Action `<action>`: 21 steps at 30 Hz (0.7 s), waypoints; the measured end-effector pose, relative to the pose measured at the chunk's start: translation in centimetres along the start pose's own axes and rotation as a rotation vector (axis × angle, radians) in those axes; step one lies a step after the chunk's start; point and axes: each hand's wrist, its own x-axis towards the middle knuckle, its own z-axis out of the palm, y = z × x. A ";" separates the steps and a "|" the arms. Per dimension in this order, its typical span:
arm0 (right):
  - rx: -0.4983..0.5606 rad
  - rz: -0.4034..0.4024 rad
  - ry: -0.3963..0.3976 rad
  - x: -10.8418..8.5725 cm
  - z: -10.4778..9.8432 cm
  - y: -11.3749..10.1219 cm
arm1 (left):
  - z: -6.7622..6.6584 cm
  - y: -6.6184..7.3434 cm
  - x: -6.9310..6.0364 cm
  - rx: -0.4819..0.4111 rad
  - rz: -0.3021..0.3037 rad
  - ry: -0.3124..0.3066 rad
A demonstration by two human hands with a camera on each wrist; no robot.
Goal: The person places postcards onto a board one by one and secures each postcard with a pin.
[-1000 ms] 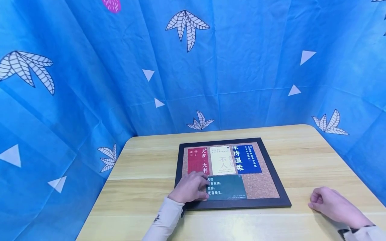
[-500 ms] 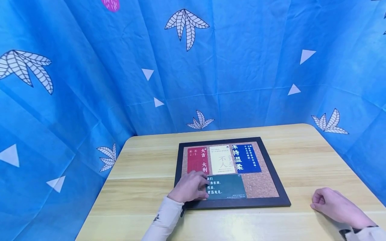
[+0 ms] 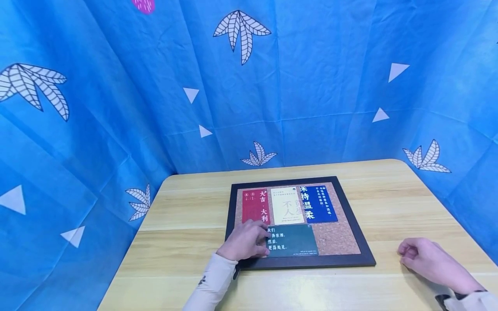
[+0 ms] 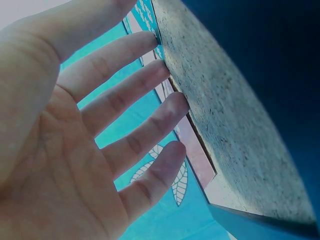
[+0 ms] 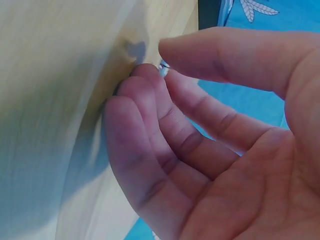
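Observation:
A cork board with a dark frame [image 3: 365, 258] lies on the table. My left hand [image 3: 246, 242] rests at the left end of a dark green card [image 3: 295, 242] on it, fingers spread and nearly straight in the left wrist view, fingertips against the board. Above that card lie a red card [image 3: 254, 205], a cream card [image 3: 287, 207] and a blue card [image 3: 320, 205]. Right of the board, my right hand [image 3: 432, 261] stays low over the table with curled fingers. Between its thumb and index finger is a tiny clear pushpin [image 5: 163, 68], mostly hidden by the fingers.
The pale wooden table [image 3: 175, 255] stretches around the board on all sides. A blue patterned curtain [image 3: 311, 86] hangs behind the table and along both its sides. Bare cork [image 3: 336, 239] shows right of the green card.
My right hand has turned slightly, and its thumb and index finger show more clearly. The left hand and the cards keep their places.

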 end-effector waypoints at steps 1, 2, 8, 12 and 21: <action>-0.002 -0.003 -0.001 0.1 0.0 0.0 | 0.0 0.0 0.0 0.000 -0.001 0.001; -0.001 -0.007 -0.005 0.1 -0.1 0.0 | 0.1 0.0 0.0 0.000 -0.001 0.001; -0.005 -0.036 -0.021 0.5 -0.5 -0.1 | 0.0 0.1 -0.1 -0.008 -0.006 0.004; -0.011 -0.074 0.014 0.8 -0.8 -0.3 | 0.0 0.1 -0.1 -0.007 -0.010 0.000; 0.010 -0.118 0.054 1.5 -1.2 -1.7 | 0.1 0.1 -0.1 -0.007 -0.020 -0.004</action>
